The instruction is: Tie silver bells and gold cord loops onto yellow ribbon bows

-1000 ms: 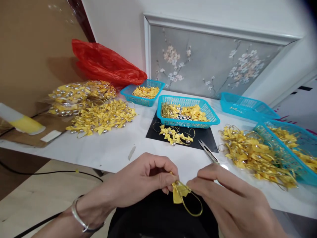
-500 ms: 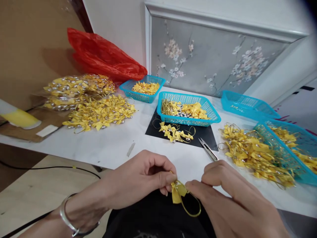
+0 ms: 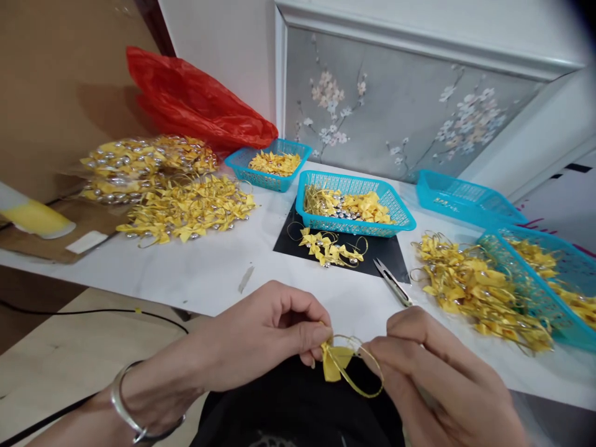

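Observation:
Over my lap, my left hand point(image 3: 279, 329) pinches a small yellow ribbon bow point(image 3: 336, 362) between thumb and forefinger. From the bow a gold cord loop point(image 3: 363, 392) curves out to the right. My right hand point(image 3: 433, 372) is closed at the far side of this loop, its fingertips pinching the cord; the exact grip is partly hidden. Beyond the hands lie several finished-looking bows with silver beads point(image 3: 330, 248) on a black mat point(image 3: 288, 239). Thread snips point(image 3: 392, 282) rest at the mat's right edge, just past my right hand.
A blue basket point(image 3: 356, 228) of bows and beads stands on the mat, a smaller one point(image 3: 267, 180) behind it. Heaps of yellow bows lie left point(image 3: 186, 208) and right point(image 3: 475, 292). Further right are another basket point(image 3: 535, 298) and a blue tray point(image 3: 470, 198). A red plastic bag point(image 3: 200, 105) lies behind.
My right hand has shifted slightly right, away from the bow, and the cord loop is drawn out wider. My left hand keeps its hold on the bow.

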### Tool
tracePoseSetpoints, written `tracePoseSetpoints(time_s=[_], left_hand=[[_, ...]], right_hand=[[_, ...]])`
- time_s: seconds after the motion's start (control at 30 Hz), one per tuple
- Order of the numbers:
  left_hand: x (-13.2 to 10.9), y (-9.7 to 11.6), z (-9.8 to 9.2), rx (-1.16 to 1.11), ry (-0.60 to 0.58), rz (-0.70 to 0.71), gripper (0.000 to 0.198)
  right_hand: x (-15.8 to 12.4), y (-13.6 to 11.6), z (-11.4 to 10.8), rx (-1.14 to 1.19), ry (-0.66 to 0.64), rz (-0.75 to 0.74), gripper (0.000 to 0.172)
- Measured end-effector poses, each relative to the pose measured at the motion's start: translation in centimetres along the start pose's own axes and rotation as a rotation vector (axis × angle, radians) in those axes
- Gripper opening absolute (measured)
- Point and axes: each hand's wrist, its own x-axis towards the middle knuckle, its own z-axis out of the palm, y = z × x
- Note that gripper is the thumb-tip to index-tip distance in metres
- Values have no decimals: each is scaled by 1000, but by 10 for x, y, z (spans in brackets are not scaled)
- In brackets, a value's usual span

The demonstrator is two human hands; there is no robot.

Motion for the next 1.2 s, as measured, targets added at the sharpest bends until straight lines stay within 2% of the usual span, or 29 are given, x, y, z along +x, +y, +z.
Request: tracePoseSetpoints(time_s=[0.43, 0.7, 0.93, 1.1, 1.2], left_hand=[[0, 3, 1, 8, 7, -10, 16], [0, 1, 2, 10, 11, -28, 18], [2, 0, 3, 16, -2, -51, 19], [5, -2, 2, -1, -18, -71, 19], [5, -5, 0, -50, -39, -65, 20]], right_hand=[[2, -8, 4, -60, 6, -40, 20], [8, -9, 0, -125, -101, -69, 25], [17, -11, -2, -221, -97, -153, 31], [20, -8, 1, -191, -85, -199, 32], [16, -5, 0, -119, -141, -133, 27]])
